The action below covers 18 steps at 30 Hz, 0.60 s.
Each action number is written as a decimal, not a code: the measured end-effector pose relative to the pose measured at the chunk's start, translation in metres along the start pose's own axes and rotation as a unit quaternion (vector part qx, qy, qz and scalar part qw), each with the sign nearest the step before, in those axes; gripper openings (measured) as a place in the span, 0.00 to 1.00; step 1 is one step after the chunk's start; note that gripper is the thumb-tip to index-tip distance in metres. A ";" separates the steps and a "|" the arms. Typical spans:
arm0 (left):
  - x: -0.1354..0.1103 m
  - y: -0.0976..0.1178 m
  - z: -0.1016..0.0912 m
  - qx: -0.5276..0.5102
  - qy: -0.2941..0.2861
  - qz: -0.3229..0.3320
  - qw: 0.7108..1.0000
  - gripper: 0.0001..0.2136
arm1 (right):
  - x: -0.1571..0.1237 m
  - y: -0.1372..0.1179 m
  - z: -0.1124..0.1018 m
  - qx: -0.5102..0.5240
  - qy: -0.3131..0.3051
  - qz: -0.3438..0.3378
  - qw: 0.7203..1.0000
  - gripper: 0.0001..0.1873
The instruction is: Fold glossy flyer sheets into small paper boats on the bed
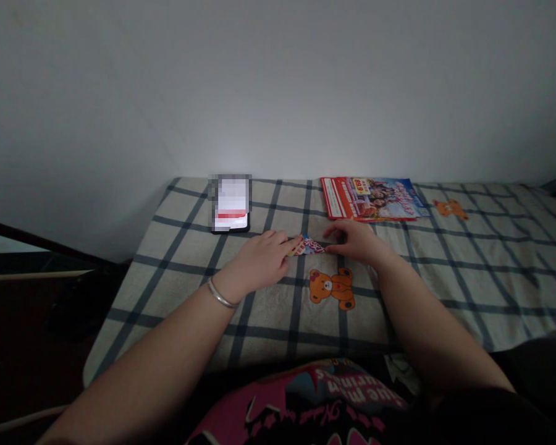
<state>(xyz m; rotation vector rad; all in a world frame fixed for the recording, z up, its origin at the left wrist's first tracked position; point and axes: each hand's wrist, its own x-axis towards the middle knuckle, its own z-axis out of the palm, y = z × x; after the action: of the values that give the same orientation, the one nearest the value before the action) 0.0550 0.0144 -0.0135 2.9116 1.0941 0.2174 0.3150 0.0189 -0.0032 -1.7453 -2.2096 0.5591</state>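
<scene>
A small folded piece of printed paper (309,246), blue, red and yellow, lies on the checked cloth between my hands. My left hand (267,256) holds its left end, fingers together and the index fingertip on the paper; the underside of the grip is hidden. On the other side, my right hand (352,240) pinches the paper's right tip between thumb and a fingertip, the other fingers curled. A silver bangle (222,293) circles my left wrist. Just beyond my right hand lies a stack of colourful printed flyers (373,198).
A phone (231,201) with a lit, partly blurred screen lies at the back left. The checked cloth (269,315) covers the surface and has printed bears. A pale wall (278,93) rises directly behind it. The cloth-covered surface ends at the left.
</scene>
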 end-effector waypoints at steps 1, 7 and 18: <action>0.001 0.000 0.000 0.001 0.002 0.001 1.000 0.22 | 0.000 0.000 0.001 0.014 0.002 0.007 1.000 0.12; 0.001 0.002 0.000 0.037 0.025 0.025 0.999 0.18 | -0.002 -0.009 0.014 0.064 0.075 -0.124 0.987 0.07; 0.002 0.013 -0.006 0.059 0.060 0.019 0.996 0.07 | -0.014 -0.035 0.018 -0.181 0.058 -0.225 0.955 0.11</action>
<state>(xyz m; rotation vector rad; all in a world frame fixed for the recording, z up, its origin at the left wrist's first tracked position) 0.0644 0.0061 -0.0062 3.0612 1.1046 0.3456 0.2802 -0.0039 -0.0031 -1.2930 -2.6238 -0.0577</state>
